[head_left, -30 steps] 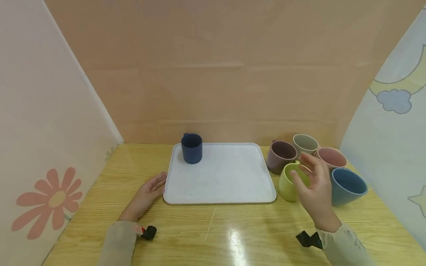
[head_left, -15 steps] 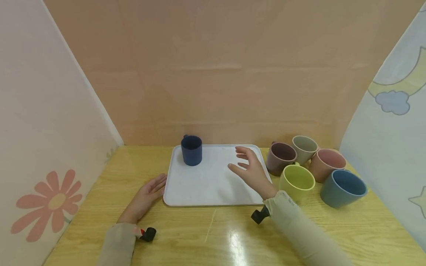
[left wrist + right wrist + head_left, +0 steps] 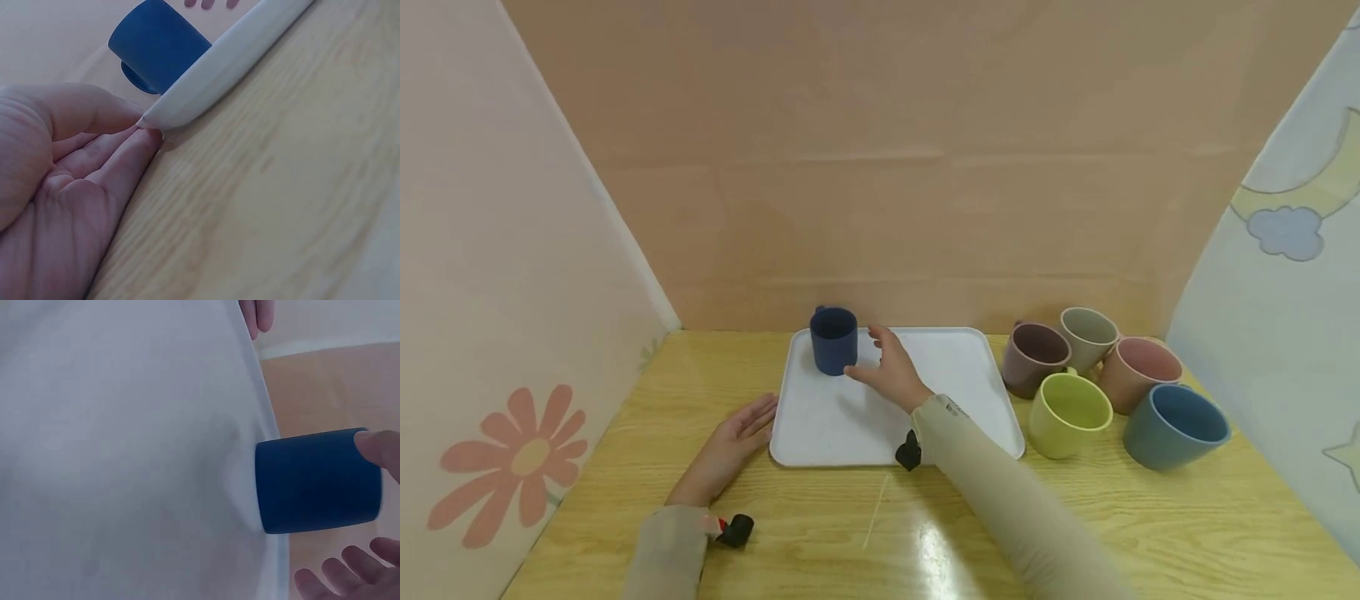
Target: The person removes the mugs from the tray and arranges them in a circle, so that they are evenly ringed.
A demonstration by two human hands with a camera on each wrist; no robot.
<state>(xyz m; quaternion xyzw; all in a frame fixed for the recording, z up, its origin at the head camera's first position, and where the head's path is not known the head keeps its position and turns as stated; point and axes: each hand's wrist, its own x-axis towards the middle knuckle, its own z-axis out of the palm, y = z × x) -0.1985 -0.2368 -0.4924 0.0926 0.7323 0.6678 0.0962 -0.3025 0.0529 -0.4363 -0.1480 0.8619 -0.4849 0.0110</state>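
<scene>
A dark blue mug (image 3: 833,343) stands upright on the white tray (image 3: 925,417), near its back left corner, with its handle facing away. My right hand (image 3: 891,371) is just right of this mug, thumb and fingers spread. In the right wrist view the thumb overlaps the blue mug (image 3: 319,481), while the fingers stay apart from it; whether the thumb touches is unclear. My left hand (image 3: 730,450) lies on the table at the tray's left side, its mostly straight fingers against the edge. The left wrist view shows thumb and fingertips at the tray's rim (image 3: 206,78).
Right of the tray stand several mugs: a purple-brown one (image 3: 1036,362), a grey-green one (image 3: 1086,333), a pink one (image 3: 1138,375), a yellow-green one (image 3: 1067,417) and a lighter blue one (image 3: 1176,429). Walls enclose the wooden table (image 3: 820,533) at the back and sides.
My right hand has moved left from above the yellow-green mug, across the tray, to beside the dark blue mug. My left hand and the mugs have stayed in place.
</scene>
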